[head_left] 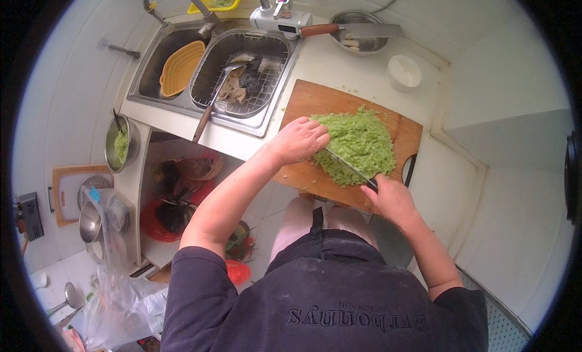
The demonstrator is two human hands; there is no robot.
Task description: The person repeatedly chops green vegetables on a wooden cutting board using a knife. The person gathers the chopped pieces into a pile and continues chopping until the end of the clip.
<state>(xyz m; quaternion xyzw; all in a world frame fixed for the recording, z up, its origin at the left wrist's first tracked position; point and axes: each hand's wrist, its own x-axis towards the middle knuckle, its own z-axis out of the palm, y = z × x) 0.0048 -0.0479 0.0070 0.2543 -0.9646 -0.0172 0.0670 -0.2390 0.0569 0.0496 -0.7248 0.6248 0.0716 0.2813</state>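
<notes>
A mound of finely chopped green vegetable (359,143) covers the middle of a wooden cutting board (304,97). Across its near side runs the blade of a kitchen knife (349,163). My right hand (394,198) is closed around the black handle at the lower right. At the blade's other end, my left hand (303,140) has its fingers curled over the tip; they hide that part of the steel. Small green bits lie scattered on the board around the heap.
A cleaver (363,30) lies across a metal colander (359,45) behind the board, near a white bowl (403,73). The double sink (273,120) at left holds a yellow basket (182,69) and a wire rack; a wooden-handled spatula (202,124) overhangs its front edge.
</notes>
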